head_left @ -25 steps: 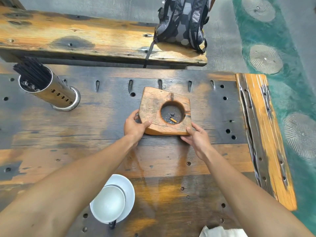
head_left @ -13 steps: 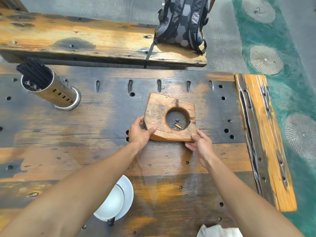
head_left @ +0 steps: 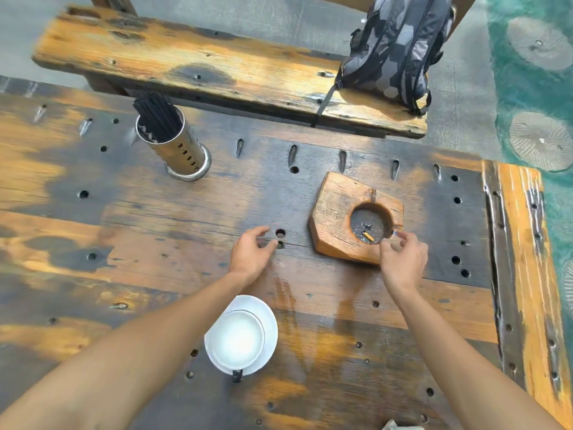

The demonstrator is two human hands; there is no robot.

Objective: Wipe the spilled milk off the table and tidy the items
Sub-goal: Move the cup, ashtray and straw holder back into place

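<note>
- Centrally, weathered wooden tabletop (head_left: pixel 155 231), drilled with holes; bench (head_left: pixel 186 66) and grey floor beyond.
- Wooden ashtray (head_left: pixel 338 218): right of centre.
- Left hand (head_left: pixel 252 252), right hand (head_left: pixel 403 259): fingers loosely curled, holding nothing.

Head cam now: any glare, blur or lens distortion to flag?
Head view: wide-angle bowing curves the bench and table edges; soft motion blur overall, strongest at the far-left table edge; sheen on the wet patch between the forearms; the cup interior is blown out white; both hands stay readable.
</note>
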